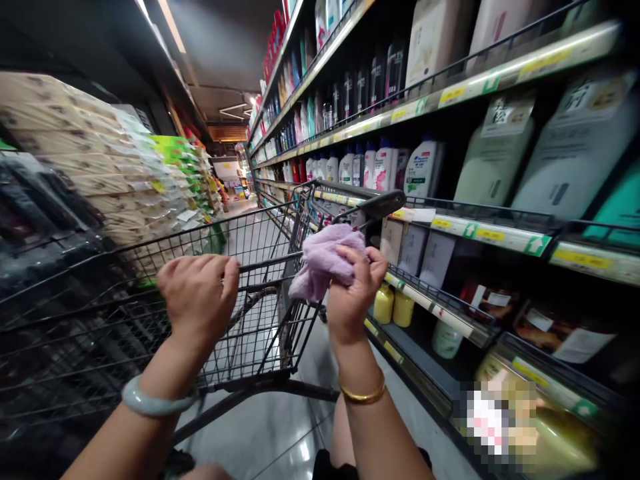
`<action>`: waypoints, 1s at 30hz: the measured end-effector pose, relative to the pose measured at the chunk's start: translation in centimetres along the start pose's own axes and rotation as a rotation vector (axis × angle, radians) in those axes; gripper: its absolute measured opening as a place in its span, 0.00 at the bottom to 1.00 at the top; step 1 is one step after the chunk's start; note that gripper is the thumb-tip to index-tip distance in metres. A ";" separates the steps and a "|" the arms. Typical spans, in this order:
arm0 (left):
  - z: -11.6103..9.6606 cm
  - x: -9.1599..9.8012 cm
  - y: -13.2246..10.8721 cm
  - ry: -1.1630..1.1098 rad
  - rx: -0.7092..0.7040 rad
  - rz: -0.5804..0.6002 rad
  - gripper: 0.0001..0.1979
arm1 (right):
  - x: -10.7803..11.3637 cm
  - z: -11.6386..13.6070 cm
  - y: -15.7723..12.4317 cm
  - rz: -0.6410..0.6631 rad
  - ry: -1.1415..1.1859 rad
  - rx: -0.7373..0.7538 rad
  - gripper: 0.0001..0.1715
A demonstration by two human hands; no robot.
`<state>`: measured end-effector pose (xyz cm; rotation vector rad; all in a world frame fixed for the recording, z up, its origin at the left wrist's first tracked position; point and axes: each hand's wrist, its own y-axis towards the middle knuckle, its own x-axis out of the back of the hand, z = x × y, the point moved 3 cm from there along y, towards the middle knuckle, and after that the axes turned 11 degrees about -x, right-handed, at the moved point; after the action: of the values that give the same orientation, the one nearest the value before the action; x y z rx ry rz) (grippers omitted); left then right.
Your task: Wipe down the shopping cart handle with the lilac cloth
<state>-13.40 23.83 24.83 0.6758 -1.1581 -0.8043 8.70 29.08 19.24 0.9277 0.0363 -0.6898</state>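
Observation:
My left hand point(199, 293) is closed around the top rail of a black wire shopping cart point(250, 347). A pale jade-coloured bangle circles that wrist. In my right hand point(354, 290) a crumpled lilac cloth point(330, 257) is gripped, bunched between thumb and fingers. The cloth lies against the cart's rail near its corner. The cart's dark handle point(383, 205) juts out just beyond and to the right of the cloth. A gold bangle sits on my right wrist. The cart's basket stands across the aisle in front of me.
Shelves of shampoo bottles point(385, 167) line the right side, with price strips point(470, 230) along their edges. Stacked beige packs point(85, 147) rise on the left. Yellow jars point(393, 305) stand on a low shelf. The tiled floor point(305, 433) runs down the aisle.

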 end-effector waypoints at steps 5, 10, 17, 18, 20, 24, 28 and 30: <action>-6.0 -0.5 3.3 -0.201 -0.126 0.069 0.31 | -1.1 1.0 -1.7 0.221 -0.249 0.131 0.31; -7.5 -1.6 4.1 -0.146 -0.083 0.085 0.33 | 0.5 -1.5 0.9 0.218 -0.089 0.104 0.20; -8.1 -2.0 3.2 -0.107 -0.040 -0.103 0.29 | 2.4 -2.4 3.0 -0.058 0.011 0.019 0.20; -8.1 -2.0 3.1 -0.105 -0.042 -0.120 0.28 | 2.2 -2.1 2.8 -0.033 -0.014 0.034 0.19; -8.2 -2.0 2.9 -0.098 -0.045 -0.146 0.27 | 2.0 -1.1 2.4 0.059 -0.080 0.073 0.16; -8.0 -1.6 2.8 -0.106 -0.058 -0.179 0.26 | 1.9 0.0 2.6 0.348 -0.076 0.149 0.13; -8.0 -1.0 2.7 -0.101 -0.078 -0.192 0.25 | 2.7 -0.5 4.4 0.160 0.002 0.072 0.12; -8.0 -0.7 2.5 -0.095 -0.085 -0.211 0.25 | 2.7 -0.3 4.9 0.040 0.005 0.047 0.10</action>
<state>-5.32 26.27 24.32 0.7028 -1.1431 -1.0683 13.64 29.80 21.74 0.9732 0.0064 -0.6538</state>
